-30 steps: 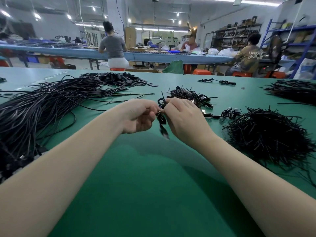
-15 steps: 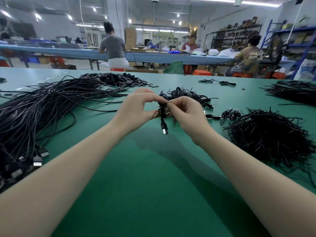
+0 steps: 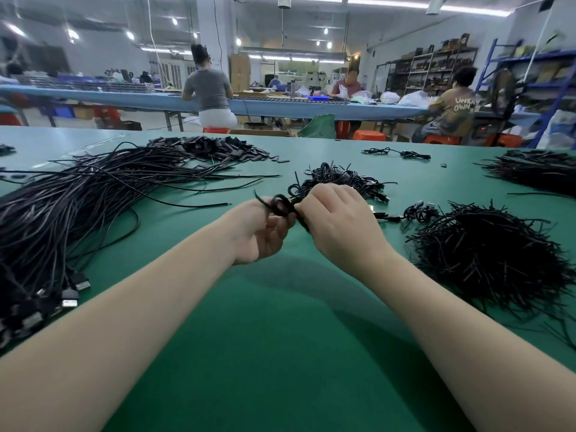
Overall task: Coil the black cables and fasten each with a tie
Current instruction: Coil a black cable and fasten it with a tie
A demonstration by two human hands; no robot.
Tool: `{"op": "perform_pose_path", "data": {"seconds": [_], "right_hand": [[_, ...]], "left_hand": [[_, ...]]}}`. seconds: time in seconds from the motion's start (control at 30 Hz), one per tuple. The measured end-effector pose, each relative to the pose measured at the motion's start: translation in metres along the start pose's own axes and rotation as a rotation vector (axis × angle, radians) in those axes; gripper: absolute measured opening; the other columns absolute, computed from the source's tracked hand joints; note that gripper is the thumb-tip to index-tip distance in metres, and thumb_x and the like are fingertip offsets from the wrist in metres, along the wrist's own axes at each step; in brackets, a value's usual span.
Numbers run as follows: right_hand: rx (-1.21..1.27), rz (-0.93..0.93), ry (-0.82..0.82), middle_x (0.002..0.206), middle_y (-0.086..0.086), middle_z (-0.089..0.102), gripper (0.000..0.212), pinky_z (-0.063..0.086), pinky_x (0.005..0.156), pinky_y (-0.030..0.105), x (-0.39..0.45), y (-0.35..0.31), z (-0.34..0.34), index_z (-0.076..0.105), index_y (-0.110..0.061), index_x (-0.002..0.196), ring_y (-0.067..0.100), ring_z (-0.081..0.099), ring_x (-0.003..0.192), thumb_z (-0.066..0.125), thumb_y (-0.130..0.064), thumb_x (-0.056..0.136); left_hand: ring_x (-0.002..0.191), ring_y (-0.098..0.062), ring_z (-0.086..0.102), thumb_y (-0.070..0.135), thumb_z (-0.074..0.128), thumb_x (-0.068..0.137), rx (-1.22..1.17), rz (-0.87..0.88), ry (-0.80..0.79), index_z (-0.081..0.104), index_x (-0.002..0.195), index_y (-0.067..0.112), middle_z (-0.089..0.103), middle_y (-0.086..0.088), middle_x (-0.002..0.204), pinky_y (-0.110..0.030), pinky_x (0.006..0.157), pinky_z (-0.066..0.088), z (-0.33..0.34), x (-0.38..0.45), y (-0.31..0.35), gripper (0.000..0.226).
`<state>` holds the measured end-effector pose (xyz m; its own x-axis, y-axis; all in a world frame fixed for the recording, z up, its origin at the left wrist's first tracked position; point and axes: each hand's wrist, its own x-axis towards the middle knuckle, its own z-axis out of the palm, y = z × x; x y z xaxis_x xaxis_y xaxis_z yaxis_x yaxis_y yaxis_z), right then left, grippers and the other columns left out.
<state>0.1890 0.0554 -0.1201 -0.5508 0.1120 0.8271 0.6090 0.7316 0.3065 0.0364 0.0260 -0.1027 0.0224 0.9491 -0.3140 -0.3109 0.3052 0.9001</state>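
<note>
A small coiled black cable (image 3: 282,205) is held between both hands above the green table (image 3: 280,353). My left hand (image 3: 258,235) grips the coil from the left with curled fingers. My right hand (image 3: 339,222) pinches its right side, where a thin black tie end sticks out. Behind the hands lies a pile of coiled, tied cables (image 3: 339,179). A big bundle of loose black cables (image 3: 78,207) with USB plugs spreads over the left. A heap of black ties (image 3: 495,257) sits at the right.
A heap of small black parts (image 3: 218,148) lies at the back left, another tie heap (image 3: 539,173) at the far right, and a stray coiled cable (image 3: 396,152) far back. People sit at a blue bench (image 3: 280,106) beyond the table.
Both hands have turned the coil: the dangling plug end seen hanging below is now tucked out of view. The left hand has dropped lower and rolled palm-up under the coil.
</note>
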Motion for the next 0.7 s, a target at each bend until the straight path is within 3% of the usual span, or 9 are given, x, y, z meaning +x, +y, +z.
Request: {"op": "perform_pose_path", "data": {"seconds": [0.1,0.17,0.23,0.3,0.37,0.47,0.53,0.63,0.7], "right_hand": [[0.036,-0.077,-0.055,0.076,0.014,0.061,0.013,0.053,0.065,0.040,-0.003,-0.003,0.000,0.062,-0.001,0.075,0.032,0.062,0.069,0.071,0.009,0.072],[0.117,0.029,-0.158,0.083,0.015,0.063,0.006,0.053,0.068,0.040,-0.005,-0.007,-0.004,0.064,0.001,0.085,0.029,0.061,0.074,0.059,0.001,0.085],[0.201,0.110,-0.246,0.087,0.015,0.060,0.017,0.047,0.055,0.038,-0.003,-0.010,-0.009,0.064,0.000,0.094,0.030,0.054,0.065,0.048,-0.007,0.092],[0.229,0.171,-0.260,0.088,0.015,0.051,0.008,0.041,0.047,0.039,0.004,-0.010,-0.008,0.059,0.000,0.094,0.036,0.048,0.056,0.052,0.000,0.090],[0.355,0.428,-0.201,0.090,0.006,0.048,0.005,0.044,0.063,0.040,0.018,-0.005,-0.007,0.056,-0.006,0.093,0.031,0.052,0.068,0.052,-0.007,0.094],[0.419,0.809,-0.040,0.080,-0.005,0.055,0.011,0.042,0.061,0.014,0.051,0.021,-0.006,0.059,-0.016,0.083,0.010,0.054,0.069,0.055,-0.009,0.091],[0.504,1.020,-0.104,0.076,-0.005,0.058,0.012,0.048,0.061,0.011,0.074,0.054,-0.003,0.063,-0.013,0.084,0.008,0.059,0.069,0.057,-0.006,0.090],[0.905,1.428,-0.323,0.103,0.010,0.062,0.027,0.057,0.062,0.023,0.101,0.092,-0.008,0.054,0.003,0.120,0.018,0.065,0.084,0.054,-0.003,0.094],[0.874,1.438,-0.509,0.117,0.012,0.056,0.037,0.059,0.061,0.026,0.098,0.102,-0.012,0.047,-0.003,0.129,0.021,0.062,0.092,0.057,-0.011,0.094]], "left_hand": [[0.026,0.000,0.028,0.010,0.042,0.086,-0.112,-0.050,-0.001,0.052,0.044,0.017,0.036,0.011,0.039,-0.010,0.028,0.020,-0.003,0.000,-0.001,0.044],[0.026,0.000,0.029,0.009,0.043,0.083,-0.145,-0.068,-0.035,0.051,0.047,0.017,0.036,0.012,0.039,-0.010,0.028,0.020,-0.006,-0.001,-0.002,0.037],[0.026,0.000,0.030,0.012,0.042,0.089,-0.162,-0.078,-0.059,0.051,0.051,0.017,0.038,0.011,0.040,-0.011,0.027,0.021,-0.008,0.000,-0.004,0.039],[0.028,-0.001,0.033,0.013,0.045,0.093,-0.078,0.010,0.028,0.054,0.062,0.017,0.043,0.011,0.041,-0.011,0.029,0.024,-0.007,0.005,-0.006,0.032],[0.033,-0.005,0.042,0.009,0.047,0.091,0.208,0.282,0.223,0.060,0.086,0.020,0.053,0.007,0.043,-0.014,0.034,0.032,-0.010,0.011,-0.012,0.018],[0.041,-0.005,0.052,0.009,0.045,0.087,0.622,0.633,0.373,0.062,0.098,0.031,0.063,0.006,0.050,-0.014,0.042,0.040,-0.028,0.021,-0.024,0.030],[0.042,-0.003,0.052,0.009,0.045,0.087,0.626,0.653,0.414,0.064,0.091,0.031,0.063,0.008,0.050,-0.013,0.044,0.040,-0.038,0.026,-0.030,0.029],[0.040,-0.005,0.049,0.010,0.045,0.086,0.573,0.619,0.464,0.066,0.087,0.027,0.062,0.009,0.050,-0.015,0.044,0.040,-0.045,0.035,-0.031,0.027],[0.041,-0.006,0.051,0.012,0.045,0.085,0.605,0.605,0.435,0.065,0.085,0.029,0.063,0.009,0.051,-0.014,0.044,0.039,-0.046,0.038,-0.033,0.027]]}}
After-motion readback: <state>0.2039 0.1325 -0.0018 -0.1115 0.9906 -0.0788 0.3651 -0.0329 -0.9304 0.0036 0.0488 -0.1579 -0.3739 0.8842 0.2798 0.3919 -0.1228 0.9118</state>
